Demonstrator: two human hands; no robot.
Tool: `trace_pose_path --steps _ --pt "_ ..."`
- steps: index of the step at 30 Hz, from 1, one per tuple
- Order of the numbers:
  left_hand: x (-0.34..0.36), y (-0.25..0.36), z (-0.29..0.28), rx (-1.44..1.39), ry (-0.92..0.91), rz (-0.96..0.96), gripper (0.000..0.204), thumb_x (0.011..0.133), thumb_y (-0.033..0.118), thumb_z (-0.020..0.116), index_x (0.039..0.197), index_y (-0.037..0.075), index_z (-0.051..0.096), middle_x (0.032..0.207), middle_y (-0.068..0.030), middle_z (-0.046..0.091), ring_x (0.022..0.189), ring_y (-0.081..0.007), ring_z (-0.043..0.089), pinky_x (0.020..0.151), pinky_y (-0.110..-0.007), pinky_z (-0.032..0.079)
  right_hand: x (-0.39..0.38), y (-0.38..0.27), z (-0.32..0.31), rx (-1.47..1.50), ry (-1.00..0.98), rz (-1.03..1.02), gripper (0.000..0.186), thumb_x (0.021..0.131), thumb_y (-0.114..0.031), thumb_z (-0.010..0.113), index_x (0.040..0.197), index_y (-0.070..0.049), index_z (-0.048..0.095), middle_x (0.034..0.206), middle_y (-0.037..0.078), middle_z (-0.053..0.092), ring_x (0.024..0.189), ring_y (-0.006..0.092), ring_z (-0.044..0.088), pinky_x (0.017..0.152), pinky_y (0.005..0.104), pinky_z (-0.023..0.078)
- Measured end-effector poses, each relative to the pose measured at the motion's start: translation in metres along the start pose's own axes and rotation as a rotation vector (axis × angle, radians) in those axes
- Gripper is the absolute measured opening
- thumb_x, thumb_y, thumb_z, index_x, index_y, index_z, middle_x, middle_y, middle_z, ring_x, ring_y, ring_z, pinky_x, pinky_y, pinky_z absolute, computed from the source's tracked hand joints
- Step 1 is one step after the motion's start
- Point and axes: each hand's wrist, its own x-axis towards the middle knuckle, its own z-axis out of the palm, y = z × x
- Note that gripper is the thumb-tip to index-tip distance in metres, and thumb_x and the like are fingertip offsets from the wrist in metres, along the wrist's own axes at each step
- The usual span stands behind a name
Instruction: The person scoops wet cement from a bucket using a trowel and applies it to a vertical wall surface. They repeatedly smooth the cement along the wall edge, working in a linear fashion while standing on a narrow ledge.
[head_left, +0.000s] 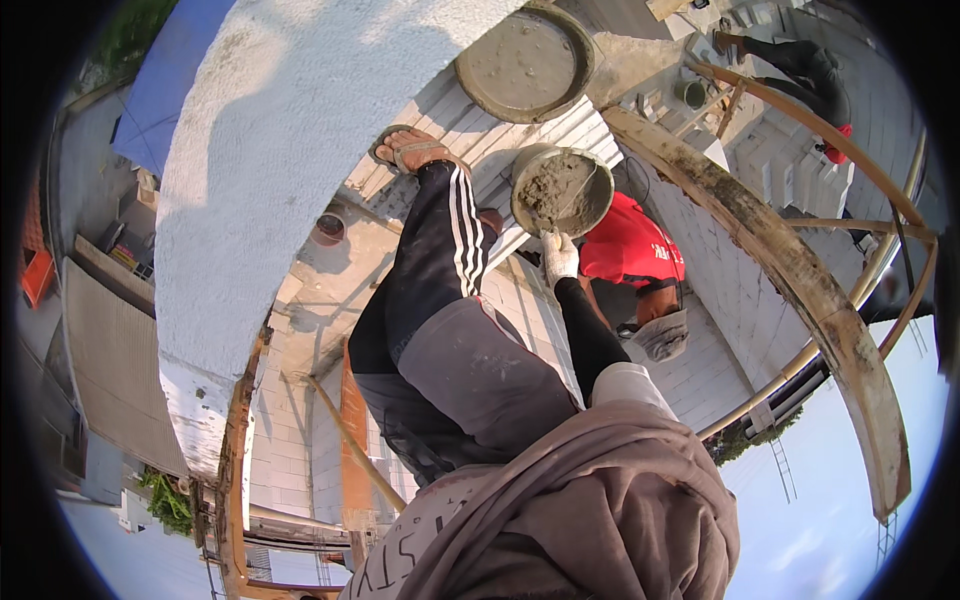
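Note:
My right hand [561, 257], in a white glove below a black sleeve, is closed at the near rim of a round bucket [519, 205]. Wet grey mortar [562, 190] lies inside it, lumpy and uneven, with a thin line crossing its right part. The fingertips are partly lost against the rim, so any tool there cannot be made out. Beyond the bucket stands a wide round tub [470, 92] of smoother grey mix. My left hand is out of sight.
A person in a red shirt [632, 240] is close beside the bucket. My sandalled foot [420, 150] rests on ridged boards. A pale wall [260, 150] rises at left; a curved timber [770, 250] crosses at right. Another person [810, 75] is farther off.

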Motion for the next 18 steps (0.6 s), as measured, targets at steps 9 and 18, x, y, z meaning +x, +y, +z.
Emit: trace_pose_path --steps 9,18 --pt "0.002 0.010 -0.001 0.018 -0.011 0.029 0.081 0.104 0.066 0.050 0.144 -0.003 0.062 0.130 -0.0268 0.071 0.121 -0.0385 0.070 0.102 -0.045 0.055 -0.008 0.021 -0.003 0.328 0.064 0.047 0.031 0.104 -0.038 0.069 0.099 -0.008 0.070 0.058 0.000 0.055 0.038 0.0120 0.046 0.035 0.0320 0.037" --pt "0.004 0.002 -0.011 -0.034 -0.014 0.048 0.079 0.104 0.065 0.051 0.143 -0.003 0.064 0.127 -0.0262 0.073 0.119 -0.0376 0.071 0.100 -0.045 0.056 -0.070 -0.006 -0.041 0.335 0.091 0.111 0.028 0.106 -0.035 0.068 0.096 -0.009 0.068 0.059 -0.001 0.052 0.039 0.0115 0.045 0.035 0.0325 0.038"
